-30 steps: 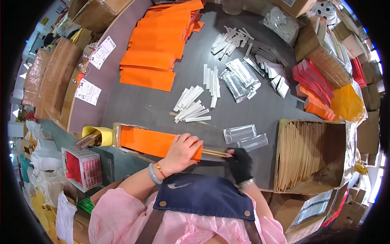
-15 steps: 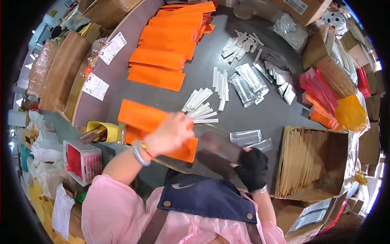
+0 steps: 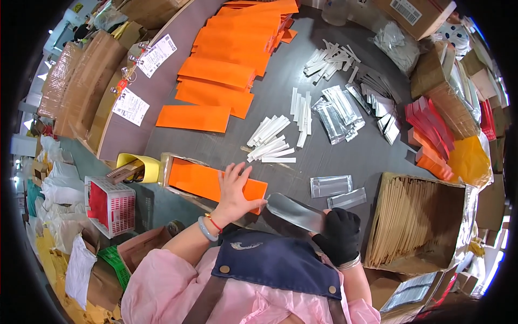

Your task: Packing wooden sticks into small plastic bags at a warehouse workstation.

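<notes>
My left hand (image 3: 234,191) is open, fingers spread, over an orange sheet (image 3: 194,178) lying in a shallow cardboard box at the table's near edge. Its thumb comes close to one end of a long, shiny, see-through grey strip (image 3: 295,213); I cannot tell whether they touch. My right hand (image 3: 340,231), in a black fingerless glove, is closed on the other end of that strip. Beyond my left hand another orange sheet (image 3: 193,119) lies at the near end of a row of overlapping orange sheets (image 3: 232,43).
Narrow white strips (image 3: 268,132) lie in several piles mid-table, beside clear packets (image 3: 337,116). Two clear packets (image 3: 331,186) lie ahead of my right hand. A cardboard box (image 3: 426,264) of upright tan pieces stands at right, a yellow container (image 3: 148,170) at left.
The orange sheet by my left hand now lies at the row's near end, let go. My left hand has opened and come nearer the grey strip, which is now steadier.
</notes>
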Tool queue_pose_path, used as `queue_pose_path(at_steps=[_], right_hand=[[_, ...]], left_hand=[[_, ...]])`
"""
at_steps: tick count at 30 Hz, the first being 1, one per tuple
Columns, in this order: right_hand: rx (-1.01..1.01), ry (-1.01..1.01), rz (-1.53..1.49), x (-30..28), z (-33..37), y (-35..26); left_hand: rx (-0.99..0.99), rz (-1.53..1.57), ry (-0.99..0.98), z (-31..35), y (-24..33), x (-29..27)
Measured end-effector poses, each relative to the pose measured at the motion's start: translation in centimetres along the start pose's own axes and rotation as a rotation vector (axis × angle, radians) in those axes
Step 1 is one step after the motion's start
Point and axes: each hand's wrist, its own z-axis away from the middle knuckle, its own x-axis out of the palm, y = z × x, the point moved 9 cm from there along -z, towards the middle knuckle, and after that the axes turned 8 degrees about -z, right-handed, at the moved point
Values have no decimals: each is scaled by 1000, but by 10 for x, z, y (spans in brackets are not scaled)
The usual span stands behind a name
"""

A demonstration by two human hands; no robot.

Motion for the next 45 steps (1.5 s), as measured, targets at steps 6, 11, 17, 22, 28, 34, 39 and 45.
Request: queue_pose_path(at_steps=[6,11,17,22,28,34,39,45], right_hand=[[-121,5,-194,57,-40,-36],[-167,231,-242,24,-38,-22],[472,745,-161,-67,97,157],[864,867,67,-88,212,240],[851,660,147,-85,197,250],[810,682,251,-87,193,238],[881,801,290,-94,213,243],[499,722,-221,-57,150,170]], left_hand=[[54,19,-24,-4,9,-1],[292,27,9,-56,41,-8],[490,-224,42,-99,46,32],[523,-74,-67,-89,100,49],[480,-39,7,-75,175,74],[412,-17,-181,-85,170,91],[391,121,-240,-89,160,67],[544,3,-493,-43,125,26]])
